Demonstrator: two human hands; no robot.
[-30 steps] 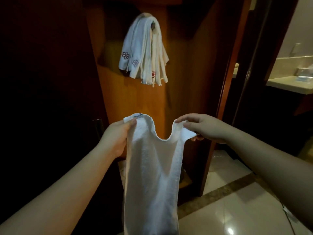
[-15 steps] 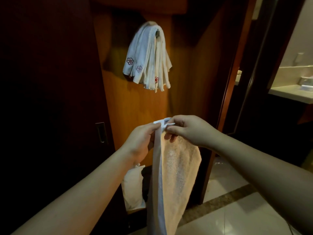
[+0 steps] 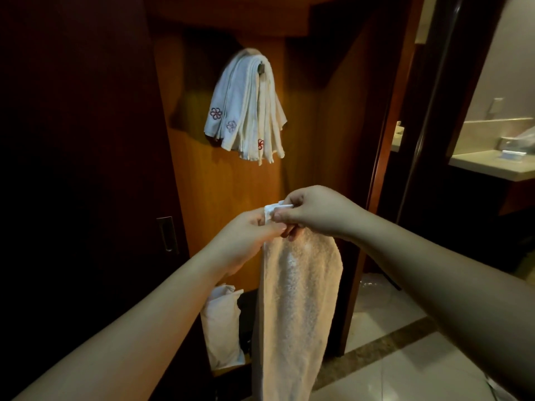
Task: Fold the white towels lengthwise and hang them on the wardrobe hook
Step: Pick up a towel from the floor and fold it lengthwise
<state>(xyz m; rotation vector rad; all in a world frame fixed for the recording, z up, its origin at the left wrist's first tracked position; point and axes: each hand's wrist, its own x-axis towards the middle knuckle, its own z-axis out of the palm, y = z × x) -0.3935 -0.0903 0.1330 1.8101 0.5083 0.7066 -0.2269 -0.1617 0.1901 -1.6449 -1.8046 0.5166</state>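
Your left hand (image 3: 246, 235) pinches the top edge of the white towel (image 3: 298, 299) from the left, its grip closed on the cloth just below the corners; the towel hangs straight down from that point as one narrow strip, doubled along its length, its lower end running out of view at the bottom; your right hand (image 3: 315, 212) meets the left at the same spot, thumb and fingers grasping the two top corners pressed together, so both grips hold the towel and neither is free. I judge the lengthwise fold to be made and the step in hand to be squaring the corners; the next move calls for carrying the strip up to the wardrobe hook (image 3: 261, 68), which sits well above your hands and already bears a thick bunch of hung towels (image 3: 243, 111); you will need to find the strip's middle and drape it over, since the hook looks crowded and a loose lay may slip.
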